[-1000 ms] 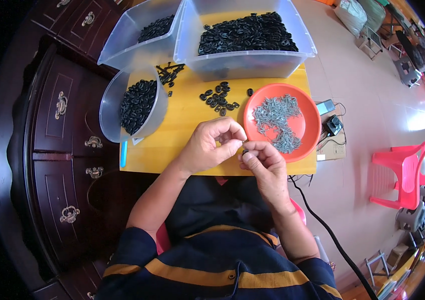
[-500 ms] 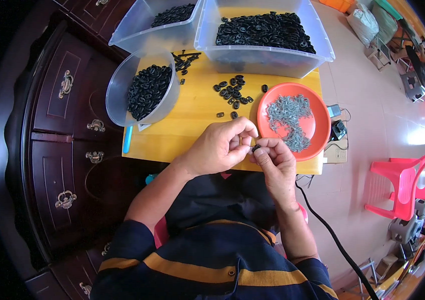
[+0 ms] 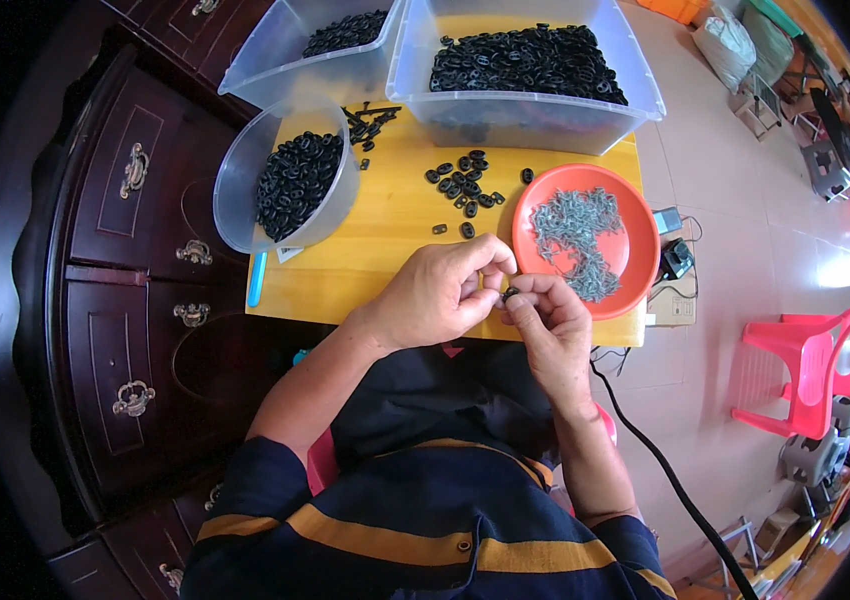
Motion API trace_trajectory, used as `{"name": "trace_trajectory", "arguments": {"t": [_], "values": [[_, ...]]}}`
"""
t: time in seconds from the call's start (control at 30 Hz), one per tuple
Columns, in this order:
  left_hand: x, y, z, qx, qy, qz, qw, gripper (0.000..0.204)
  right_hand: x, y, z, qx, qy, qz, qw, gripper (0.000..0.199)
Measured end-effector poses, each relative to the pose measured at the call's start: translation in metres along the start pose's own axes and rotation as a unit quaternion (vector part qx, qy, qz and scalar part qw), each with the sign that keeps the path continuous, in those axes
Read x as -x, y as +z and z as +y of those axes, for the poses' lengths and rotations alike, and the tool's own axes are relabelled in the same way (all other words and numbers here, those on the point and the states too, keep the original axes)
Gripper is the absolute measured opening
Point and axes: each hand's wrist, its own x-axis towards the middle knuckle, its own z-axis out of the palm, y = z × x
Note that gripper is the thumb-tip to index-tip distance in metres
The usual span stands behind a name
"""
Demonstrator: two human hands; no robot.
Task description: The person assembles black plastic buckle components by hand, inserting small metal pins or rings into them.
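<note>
Close together over the table's near edge are my two hands. My right hand (image 3: 553, 318) pinches a small black oval piece (image 3: 510, 294) between thumb and forefinger. My left hand (image 3: 445, 285) has thumb and forefinger pressed together against the left side of that piece; whatever lies between them is too small to make out. Just beyond my right hand, an orange-red plate (image 3: 642, 262) bears a heap of small silvery screws (image 3: 577, 225). Several loose black oval pieces with holes (image 3: 464, 184) lie on the table beyond my fingers.
On the yellow table (image 3: 385, 215) stand a round clear tub (image 3: 235, 205) and two clear bins, the larger one (image 3: 535, 125) at the back, all holding black pieces. A blue pen-like stick (image 3: 257, 280) lies at the left edge. Dark drawers (image 3: 110, 230) flank the left; a pink chair (image 3: 800, 355) stands right.
Both hands keep their pinch at the same spot. The black piece looks slightly turned between the fingers; the whole view has shifted a little.
</note>
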Motion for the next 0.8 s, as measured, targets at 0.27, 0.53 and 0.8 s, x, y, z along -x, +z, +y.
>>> {"name": "trace_trajectory", "arguments": {"t": [0.27,0.53,0.8], "values": [[-0.0004,-0.0017,0.0001,-0.002,0.008,0.004,1.0,0.026,0.0001,0.0007,-0.0015,0.01,0.004,-0.005,1.0,0.015],[-0.0009,-0.002,0.0004,-0.003,0.005,0.001,1.0,0.027,0.0006,0.0009,-0.0026,0.014,0.006,-0.002,1.0,0.015],[-0.0038,-0.0034,0.0057,-0.018,0.006,-0.002,1.0,0.025,0.0007,0.0013,-0.0025,0.013,0.01,-0.005,1.0,0.015]]}}
